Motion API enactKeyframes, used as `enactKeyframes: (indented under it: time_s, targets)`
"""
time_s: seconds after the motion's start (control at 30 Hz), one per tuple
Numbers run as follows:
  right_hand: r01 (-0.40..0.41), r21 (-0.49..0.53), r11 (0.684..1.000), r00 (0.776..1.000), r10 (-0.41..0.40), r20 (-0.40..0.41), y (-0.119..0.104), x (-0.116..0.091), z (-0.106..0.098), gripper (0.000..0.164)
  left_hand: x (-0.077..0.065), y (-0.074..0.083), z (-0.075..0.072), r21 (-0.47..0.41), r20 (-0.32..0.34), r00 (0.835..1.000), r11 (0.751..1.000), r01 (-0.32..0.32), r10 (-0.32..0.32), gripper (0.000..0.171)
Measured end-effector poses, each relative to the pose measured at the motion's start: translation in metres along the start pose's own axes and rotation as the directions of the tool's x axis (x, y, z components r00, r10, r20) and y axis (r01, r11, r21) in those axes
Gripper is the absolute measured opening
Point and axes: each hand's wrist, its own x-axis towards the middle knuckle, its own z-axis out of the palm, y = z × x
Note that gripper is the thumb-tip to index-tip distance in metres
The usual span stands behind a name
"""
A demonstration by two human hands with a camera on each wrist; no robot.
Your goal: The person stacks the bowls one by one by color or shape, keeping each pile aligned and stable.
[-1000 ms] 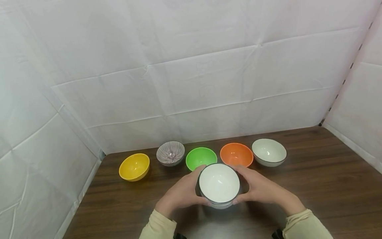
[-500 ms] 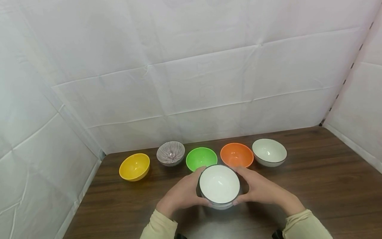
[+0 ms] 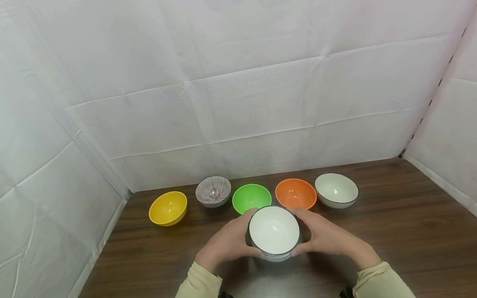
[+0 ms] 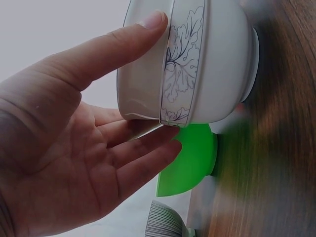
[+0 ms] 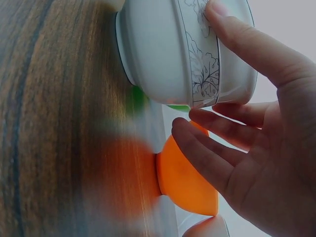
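Observation:
Two white bowls are stacked in front of me, their dark rims showing. The upper bowl sits nested in the lower bowl, which has a band of leaf drawings under its rim and its foot down on the wooden table. My left hand holds the stack from the left, thumb on the near side and fingers round the far side. From the right, my right hand grips it the same way, as the right wrist view shows with its thumb on the upper part. Most of the lower bowl is hidden in the head view.
Behind the stack runs a row of bowls: yellow bowl, striped bowl, green bowl, orange bowl and a white bowl with a dark rim. White sheeting rises at the table's back edge.
Since a second ago the upper bowl has come down very slightly toward the lower one. Both hands keep their hold, and the row of bowls stands unchanged.

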Motion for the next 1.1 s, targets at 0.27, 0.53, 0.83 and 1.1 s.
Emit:
enactKeyframes:
  time_s: [0.27,0.53,0.83,1.1]
  targets:
    - [-0.003,-0.002,1.0,1.0,0.003,0.006,0.0006,0.0003,-0.0003,0.106,-0.0004,0.0005,0.0018,0.038,-0.006,1.0,0.999,0.01,-0.01,0.098]
    - [0.002,-0.013,1.0,1.0,-0.002,0.01,0.0026,0.0002,-0.0005,0.108,-0.0003,0.0017,0.003,0.018,-0.002,1.0,1.0,0.018,-0.018,0.096]
    - [-0.008,0.007,1.0,1.0,0.008,0.019,0.0006,0.0008,-0.0018,0.107,0.0001,0.001,0.0039,0.019,-0.001,1.0,1.0,0.022,-0.022,0.095]
    - [-0.014,0.008,1.0,1.0,0.013,0.024,0.0011,0.0006,-0.0016,0.107,-0.0003,0.0008,0.0044,0.032,-0.006,1.0,0.999,0.017,-0.017,0.095]
